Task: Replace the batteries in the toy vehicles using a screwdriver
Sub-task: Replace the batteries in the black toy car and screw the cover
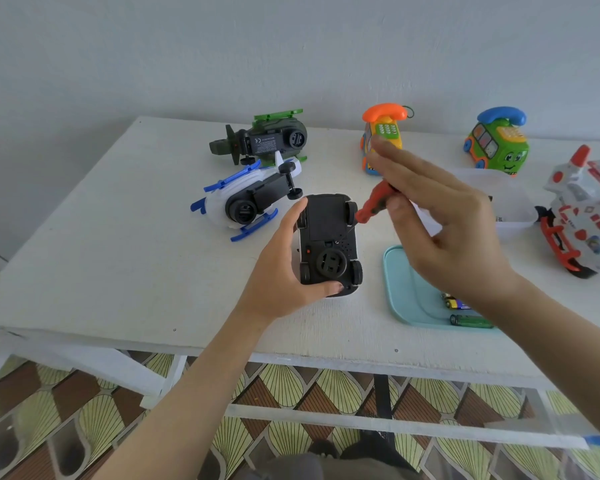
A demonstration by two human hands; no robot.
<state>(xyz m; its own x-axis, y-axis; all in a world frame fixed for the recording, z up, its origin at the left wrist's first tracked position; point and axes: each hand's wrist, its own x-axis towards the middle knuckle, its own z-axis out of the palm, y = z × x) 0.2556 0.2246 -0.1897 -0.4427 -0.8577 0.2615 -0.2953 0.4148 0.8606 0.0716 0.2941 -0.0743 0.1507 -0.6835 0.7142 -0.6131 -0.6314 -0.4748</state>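
Observation:
An upturned toy car [328, 233] with a black underside lies on the white table [118, 258]. My left hand [279, 271] grips it from the left, thumb at its near end and fingers at its far end. My right hand [440, 216] holds a red-handled screwdriver [373, 204] between thumb and fingers, the other fingers stretched out. The thin tip of the screwdriver meets a screw on the car's battery cover. Loose batteries [466, 315] lie on a light blue tray [400, 292] to the right, partly hidden by my right forearm.
A blue-and-white toy helicopter [243, 199] and a green one [264, 140] lie on their sides behind the car. An orange toy phone car [383, 128], a green phone car [497, 143], a clear plastic box [510, 202] and a white-and-red toy craft [582, 213] stand at the right.

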